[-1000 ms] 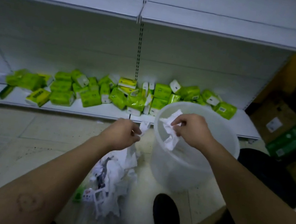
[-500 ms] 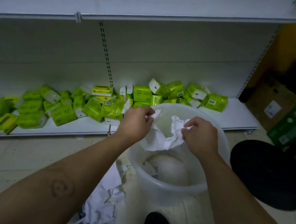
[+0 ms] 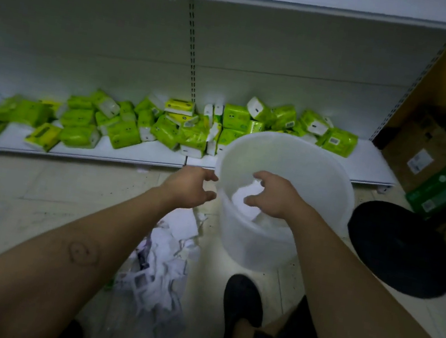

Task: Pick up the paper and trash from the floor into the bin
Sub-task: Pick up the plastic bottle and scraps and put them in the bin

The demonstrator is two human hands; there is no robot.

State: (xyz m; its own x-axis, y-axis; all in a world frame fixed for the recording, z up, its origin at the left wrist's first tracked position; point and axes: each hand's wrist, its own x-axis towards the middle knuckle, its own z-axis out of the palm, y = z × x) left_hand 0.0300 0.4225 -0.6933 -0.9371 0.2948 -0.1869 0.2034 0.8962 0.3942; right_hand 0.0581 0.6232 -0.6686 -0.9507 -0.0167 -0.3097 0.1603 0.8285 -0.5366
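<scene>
A translucent white bin (image 3: 330,168) stands on the floor in front of the low shelf. White crumpled paper (image 3: 243,201) lies inside it, just under my right hand (image 3: 273,195), which hovers over the bin's near rim with loose fingers and holds nothing. My left hand (image 3: 189,187) is just left of the rim, fingers relaxed and empty. A heap of white paper scraps and trash (image 3: 163,261) lies on the floor below my left forearm, left of the bin.
Green tissue packs (image 3: 164,127) are strewn on the bottom shelf (image 3: 119,152) behind. A black round lid (image 3: 399,249) lies right of the bin. My black shoe (image 3: 243,303) is near its base. Cardboard and green boxes (image 3: 432,169) stand at far right.
Both hands held a crumpled paper over the bin; they have let it go and it now lies inside. The hands have spread apart, empty.
</scene>
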